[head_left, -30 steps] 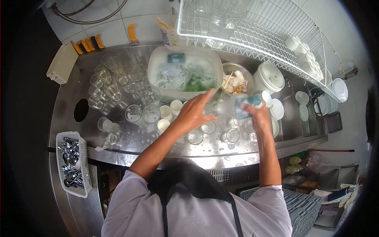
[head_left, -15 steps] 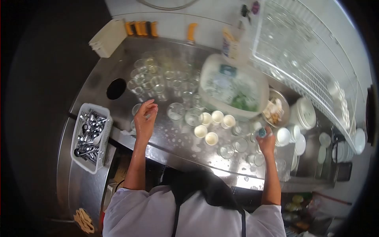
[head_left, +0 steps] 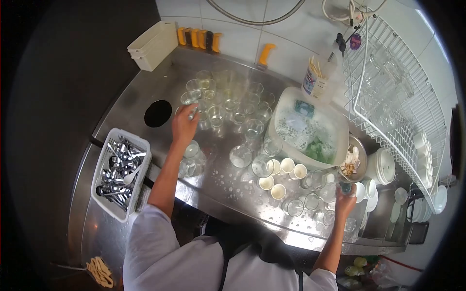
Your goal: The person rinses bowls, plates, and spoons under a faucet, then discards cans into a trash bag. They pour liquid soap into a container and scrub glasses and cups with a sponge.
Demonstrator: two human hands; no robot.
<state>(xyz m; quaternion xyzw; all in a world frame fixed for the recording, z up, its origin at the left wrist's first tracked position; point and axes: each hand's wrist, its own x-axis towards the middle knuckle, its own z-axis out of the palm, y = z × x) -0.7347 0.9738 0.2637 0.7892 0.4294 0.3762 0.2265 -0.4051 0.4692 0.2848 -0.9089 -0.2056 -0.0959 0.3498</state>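
Note:
My left hand (head_left: 185,124) reaches to the near left edge of a group of clear glasses (head_left: 216,115), its fingers closed around a small glass. On the right my right hand (head_left: 345,198) is wrapped round a green scouring sponge (head_left: 345,187), with a clear glass (head_left: 329,192) at its left side. Several white cups (head_left: 278,191) stand between the hands, beside more glasses. Behind them sits a tub of soapy water (head_left: 310,133) with a green cloth in it.
A basket of cutlery (head_left: 121,174) is at the left. White bins (head_left: 154,46) stand at the back left. A wire rack (head_left: 398,116) overhangs the right side, above a metal bowl (head_left: 353,157) of scraps and white tubs (head_left: 381,166). The steel counter (head_left: 221,194) is wet.
The view has shifted, so the counter appears lower and further right. My left hand has moved up to the glass group and its fingers have closed. My right hand still holds the sponge.

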